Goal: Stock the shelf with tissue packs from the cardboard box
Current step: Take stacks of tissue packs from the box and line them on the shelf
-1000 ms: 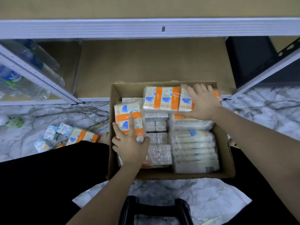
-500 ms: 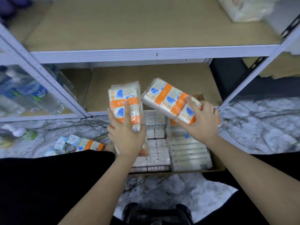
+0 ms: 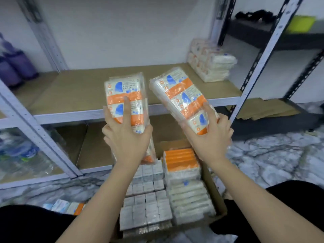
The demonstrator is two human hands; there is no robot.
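Observation:
My left hand (image 3: 127, 139) grips a white, orange and blue tissue pack (image 3: 124, 95), held upright in front of the middle shelf board (image 3: 78, 90). My right hand (image 3: 213, 137) holds a second, longer tissue pack (image 3: 180, 95), tilted to the left. Both packs are raised above the cardboard box (image 3: 216, 193) on the floor, which is full of more wrapped tissue packs (image 3: 185, 190). A stack of tissue packs (image 3: 210, 60) sits at the right end of the same shelf.
White metal uprights (image 3: 259, 64) frame the shelf bay. Water bottles (image 3: 21, 155) lie in the left bay low down, purple bottles (image 3: 12, 64) above them. Loose tissue packs (image 3: 66, 206) lie on the marble floor at left. A black rack (image 3: 273, 37) stands at the right.
Both hands have lifted their tissue packs out of the box and up to the level of the middle shelf. The view has tilted upward, showing the shelf's back wall.

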